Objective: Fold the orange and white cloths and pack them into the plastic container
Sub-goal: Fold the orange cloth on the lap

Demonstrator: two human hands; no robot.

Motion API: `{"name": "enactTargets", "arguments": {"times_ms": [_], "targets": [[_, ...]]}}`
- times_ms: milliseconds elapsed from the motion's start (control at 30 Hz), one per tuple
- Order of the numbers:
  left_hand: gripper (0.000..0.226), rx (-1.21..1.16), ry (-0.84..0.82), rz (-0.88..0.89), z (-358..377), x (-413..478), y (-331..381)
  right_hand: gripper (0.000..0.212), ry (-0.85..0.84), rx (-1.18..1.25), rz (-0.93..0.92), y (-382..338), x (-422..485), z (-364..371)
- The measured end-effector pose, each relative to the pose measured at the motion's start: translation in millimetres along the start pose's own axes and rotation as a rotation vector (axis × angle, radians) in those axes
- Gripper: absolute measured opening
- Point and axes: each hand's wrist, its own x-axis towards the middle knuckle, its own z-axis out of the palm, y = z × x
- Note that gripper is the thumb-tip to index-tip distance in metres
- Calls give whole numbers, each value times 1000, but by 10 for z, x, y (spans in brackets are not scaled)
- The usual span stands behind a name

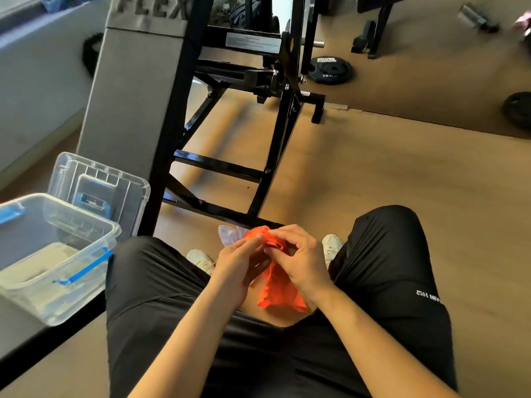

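An orange cloth (280, 285) hangs bunched between my knees. My left hand (240, 264) and my right hand (297, 259) both pinch its upper edge, fingertips close together. A pale patterned cloth (228, 235) peeks out just behind the left hand's fingers. The clear plastic container (110, 228) with blue latches stands on a low surface at my left, open, with a folded whitish cloth (37, 267) lying in its bottom. Its clear lid (100, 182) leans upright behind it.
I sit with black shorts and white shoes (330, 245) on a wooden floor. A black metal gym frame (218, 165) stands straight ahead, a grey padded block (132, 90) to its left. Weight plates (330, 70) lie on the darker mat farther back.
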Motion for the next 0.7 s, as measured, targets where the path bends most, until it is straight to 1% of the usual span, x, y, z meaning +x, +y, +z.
{"name": "enactTargets", "arguments": {"times_ms": [67,100,167,267,333,367,400,500,533,567,600,633,667,700], "targets": [[27,-28,-74,-21,-55,-82,11,21,4,48,11,20,7,-52],[27,-5,-97,-24,-92,-131,27,18,-4,71,30,27,20,-88],[26,105,-68,21,-187,-209,47,14,-36,97,60,11,62,-173],[16,316,73,261,-372,-236,84,16,-134,94,88,-65,158,-296],[12,466,91,419,-473,-181,175,18,-199,117,94,-141,228,-374],[18,559,56,478,-514,-125,227,18,-225,130,92,-180,269,-414],[28,678,-3,517,-549,-51,271,18,-246,142,87,-221,309,-458],[72,1085,-173,530,-615,220,341,17,-279,206,73,-342,413,-582],[83,1190,-222,527,-623,306,341,16,-281,230,73,-376,441,-619],[90,1248,-271,520,-609,381,333,14,-279,248,74,-405,469,-652],[91,1268,-315,509,-575,443,318,13,-279,256,70,-431,489,-698],[85,1265,-332,506,-540,495,308,13,-282,258,62,-453,510,-732],[71,1258,-325,522,-508,538,299,13,-287,258,53,-472,530,-763],[49,1269,-302,558,-477,574,295,13,-282,254,50,-480,544,-805]]}}
